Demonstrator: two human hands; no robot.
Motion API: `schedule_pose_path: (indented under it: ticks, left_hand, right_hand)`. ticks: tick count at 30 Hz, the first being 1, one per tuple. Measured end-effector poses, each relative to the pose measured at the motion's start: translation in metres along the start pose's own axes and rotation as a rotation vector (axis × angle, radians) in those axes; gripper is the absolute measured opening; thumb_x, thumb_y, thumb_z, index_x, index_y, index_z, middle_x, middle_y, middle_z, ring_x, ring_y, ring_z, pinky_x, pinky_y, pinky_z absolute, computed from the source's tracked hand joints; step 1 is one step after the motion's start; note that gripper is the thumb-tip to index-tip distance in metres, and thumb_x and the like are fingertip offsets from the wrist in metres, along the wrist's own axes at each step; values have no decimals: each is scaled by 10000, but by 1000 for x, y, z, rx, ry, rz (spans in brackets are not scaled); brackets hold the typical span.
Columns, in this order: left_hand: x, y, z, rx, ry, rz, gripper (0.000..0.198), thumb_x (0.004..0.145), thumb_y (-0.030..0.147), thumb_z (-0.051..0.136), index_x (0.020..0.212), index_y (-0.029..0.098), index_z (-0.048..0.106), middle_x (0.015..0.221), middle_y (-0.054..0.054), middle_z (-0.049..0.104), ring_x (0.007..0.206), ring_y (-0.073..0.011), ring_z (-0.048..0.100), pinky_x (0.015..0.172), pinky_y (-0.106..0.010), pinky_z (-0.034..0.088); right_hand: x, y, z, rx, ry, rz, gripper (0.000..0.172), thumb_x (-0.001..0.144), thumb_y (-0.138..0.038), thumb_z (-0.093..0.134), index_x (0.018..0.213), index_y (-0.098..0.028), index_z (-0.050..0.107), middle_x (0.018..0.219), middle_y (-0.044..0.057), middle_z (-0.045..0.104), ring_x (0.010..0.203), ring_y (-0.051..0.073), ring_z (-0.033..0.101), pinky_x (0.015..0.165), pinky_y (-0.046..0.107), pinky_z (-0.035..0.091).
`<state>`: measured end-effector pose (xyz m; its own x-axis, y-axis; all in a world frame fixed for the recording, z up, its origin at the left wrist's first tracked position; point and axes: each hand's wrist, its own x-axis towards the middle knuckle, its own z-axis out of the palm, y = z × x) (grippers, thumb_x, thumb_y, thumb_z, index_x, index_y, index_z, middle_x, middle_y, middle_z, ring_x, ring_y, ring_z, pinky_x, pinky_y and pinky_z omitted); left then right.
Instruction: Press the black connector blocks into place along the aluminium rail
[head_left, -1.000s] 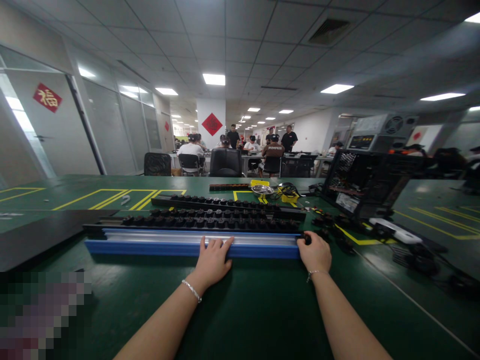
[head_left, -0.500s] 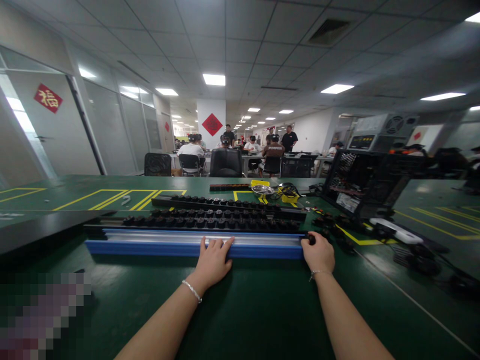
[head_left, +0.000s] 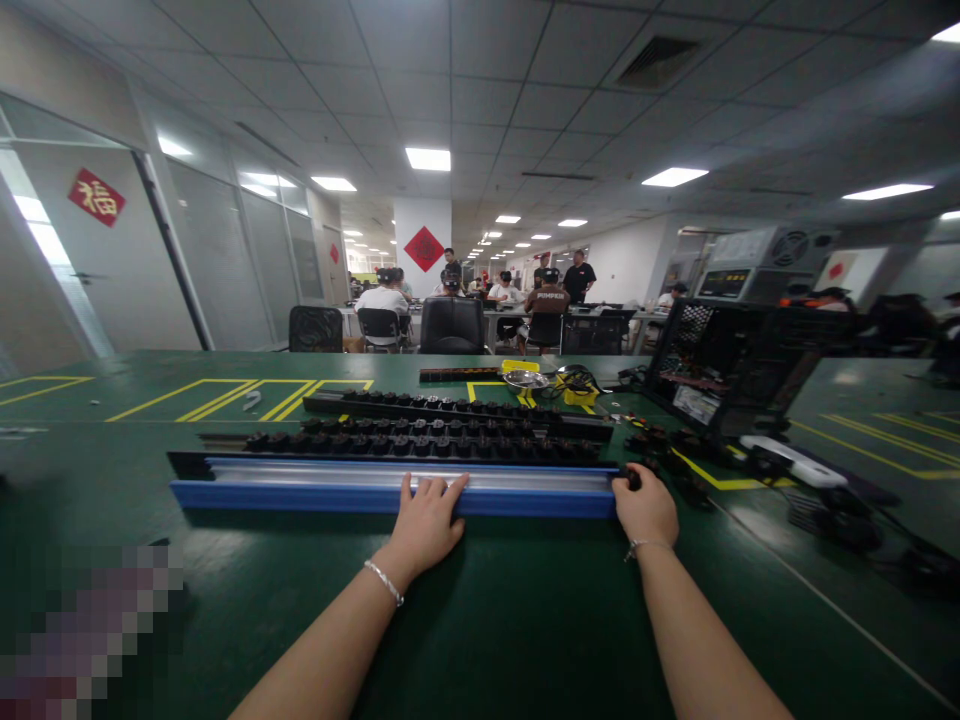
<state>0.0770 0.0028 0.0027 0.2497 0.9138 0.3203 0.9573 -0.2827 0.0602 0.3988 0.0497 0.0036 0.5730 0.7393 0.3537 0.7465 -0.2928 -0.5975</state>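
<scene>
Working from a distance, I am resting my left hand [head_left: 427, 518], fingers spread, on the blue-and-silver rail [head_left: 300, 497] lying across the green table [head_left: 525, 620], while my right hand [head_left: 648, 508] is pinching a small black piece [head_left: 634, 480] at the rail's right end. Black strips [head_left: 431, 444] with round parts are lying just beyond.

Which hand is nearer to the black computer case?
Right. The right hand is in front and left of the black computer case; the left hand, on the blue rail, is farther left.
</scene>
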Motion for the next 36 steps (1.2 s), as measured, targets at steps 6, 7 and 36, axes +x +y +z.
schedule_pose_path:
  ticks: [6, 7, 36]
  left_hand:
    - [0, 0, -1, 9, -10, -4, 604, 780, 359, 491, 1356, 323, 309, 1172, -54, 542, 1126, -254, 455, 1061, -542, 101]
    - [0, 0, -1, 11, -10, -4, 604, 780, 359, 491, 1355, 323, 311, 1173, -55, 542, 1126, -254, 456, 1061, -540, 101]
    - [0, -1, -4, -19, 45, 27, 463, 810, 322, 483, 1268, 303, 422, 1125, -45, 584, 1063, -233, 500, 1004, -469, 237]
  right_hand:
    - [3, 2, -2, -15, -15, 30, 452, 774, -359, 390, 1161, -208, 570, 1120, 92, 592, 973, 260, 550, 778, 355, 438]
    - [4, 3, -3, -17, -13, 31, 454, 775, -356, 391, 1164, -206, 570, 1119, 93, 594, 973, 258, 552, 783, 353, 437]
    - [41, 75, -16, 30, 63, 327, 490, 677, -299, 472, 1143, -224, 602, 1074, 157, 613, 924, 343, 575, 708, 442, 450]
